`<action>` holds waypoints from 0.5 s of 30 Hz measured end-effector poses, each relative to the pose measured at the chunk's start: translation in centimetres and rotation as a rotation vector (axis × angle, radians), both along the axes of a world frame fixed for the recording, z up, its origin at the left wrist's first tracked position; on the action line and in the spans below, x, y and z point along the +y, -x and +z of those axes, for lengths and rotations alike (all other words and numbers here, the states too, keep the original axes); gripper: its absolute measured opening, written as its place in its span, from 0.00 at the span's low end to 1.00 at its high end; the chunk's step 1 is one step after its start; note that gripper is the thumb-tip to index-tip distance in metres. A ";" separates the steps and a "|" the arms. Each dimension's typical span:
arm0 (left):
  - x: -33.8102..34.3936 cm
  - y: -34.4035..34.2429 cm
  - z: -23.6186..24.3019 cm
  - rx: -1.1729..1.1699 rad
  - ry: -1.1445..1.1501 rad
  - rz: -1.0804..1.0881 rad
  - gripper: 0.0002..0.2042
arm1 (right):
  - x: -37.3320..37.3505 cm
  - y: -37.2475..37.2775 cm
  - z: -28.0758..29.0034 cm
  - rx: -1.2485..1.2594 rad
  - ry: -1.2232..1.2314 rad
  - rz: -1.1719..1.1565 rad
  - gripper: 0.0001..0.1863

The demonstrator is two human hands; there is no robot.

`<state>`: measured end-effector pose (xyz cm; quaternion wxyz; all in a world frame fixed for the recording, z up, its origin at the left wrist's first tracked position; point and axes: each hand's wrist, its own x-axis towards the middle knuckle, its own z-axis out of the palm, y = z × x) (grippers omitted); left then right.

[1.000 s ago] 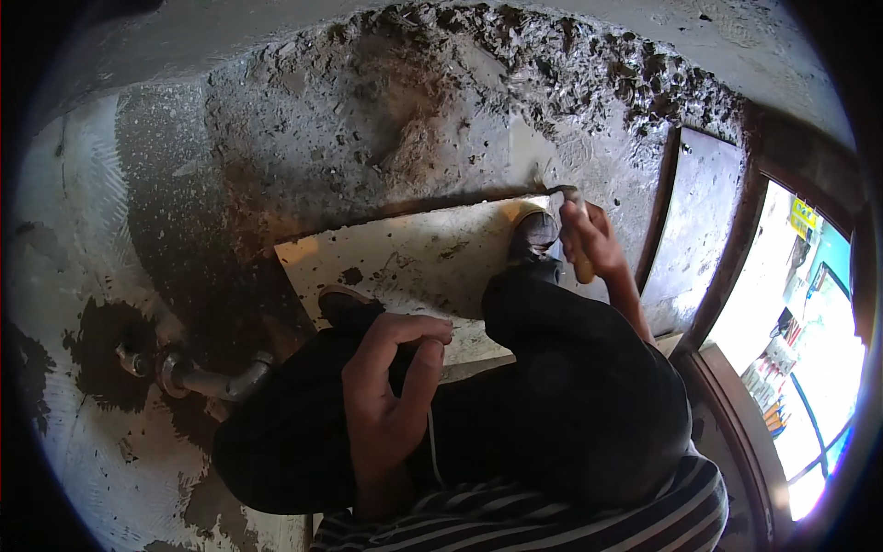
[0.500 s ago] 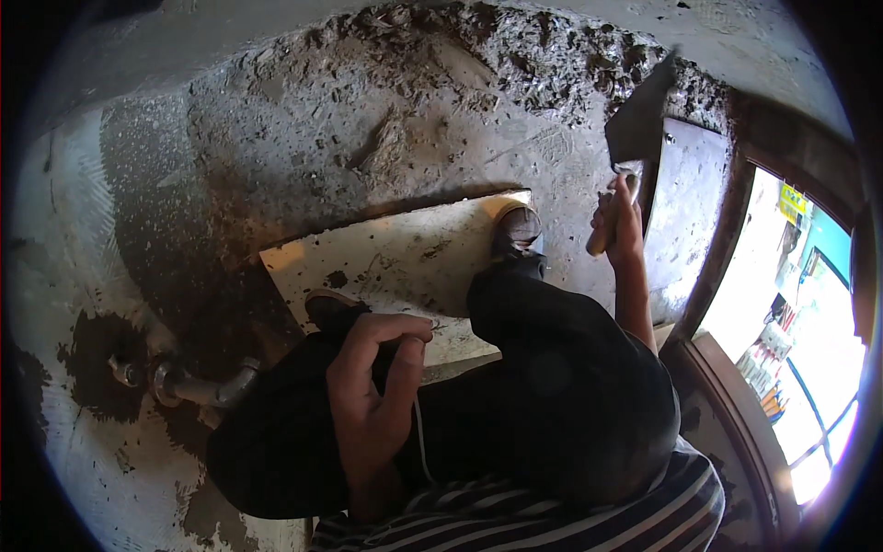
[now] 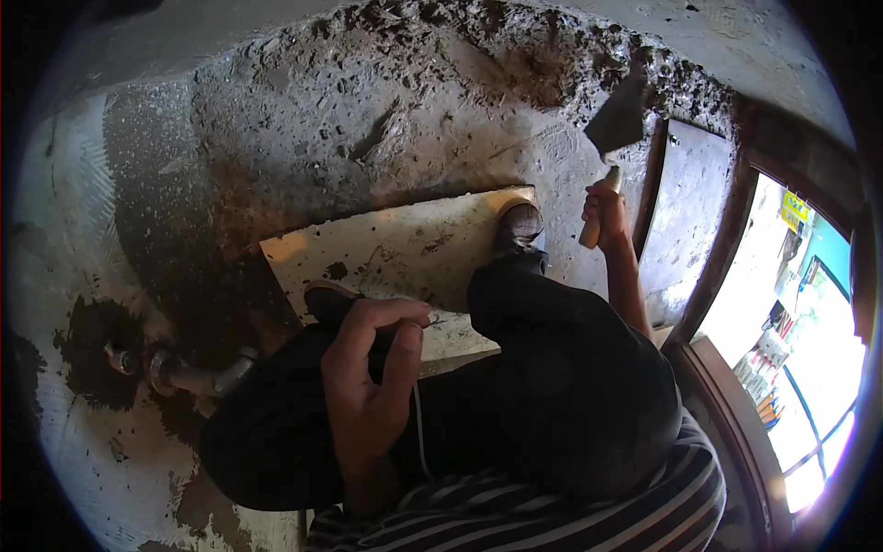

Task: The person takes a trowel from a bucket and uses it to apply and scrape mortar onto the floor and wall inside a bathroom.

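My right hand (image 3: 604, 213) grips the light wooden handle of a trowel (image 3: 614, 118), its dark blade raised or resting over rough, debris-covered concrete (image 3: 414, 110); contact is unclear. My left hand (image 3: 372, 368) is curled above my left thigh, thumb and index tips close; its palm and any contents are hidden, and a thin white cord (image 3: 419, 432) hangs beside it. My shoes (image 3: 521, 223) are on a stained white board (image 3: 386, 248) below my bent knees in dark trousers.
A metal pipe fitting (image 3: 189, 377) sticks up at lower left amid dark patches. At right lean or lie a pale panel (image 3: 690, 202) and a brown frame (image 3: 736, 405) around a bright opening with blurred items beyond. A grey ledge (image 3: 754, 46) borders the top.
My right hand has moved from beside my right shoe up and rightward, then slightly back left, so the trowel's dark blade now shows above it. My left hand stays curled, shifting slightly with the view.
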<state>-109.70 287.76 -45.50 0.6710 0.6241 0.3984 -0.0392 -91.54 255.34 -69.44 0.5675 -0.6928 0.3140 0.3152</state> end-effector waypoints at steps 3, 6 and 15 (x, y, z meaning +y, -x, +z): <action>0.1 0.1 -0.3 0.012 -0.005 0.001 0.06 | -0.2 0.7 -0.5 -0.043 -0.152 -0.105 0.05; 0.1 0.0 -0.3 0.001 -0.003 -0.013 0.06 | -0.9 0.4 -0.9 0.104 -0.092 -0.027 0.05; 0.5 0.3 -0.4 0.002 0.001 -0.059 0.06 | 0.2 2.9 0.5 -0.108 -0.009 0.095 0.06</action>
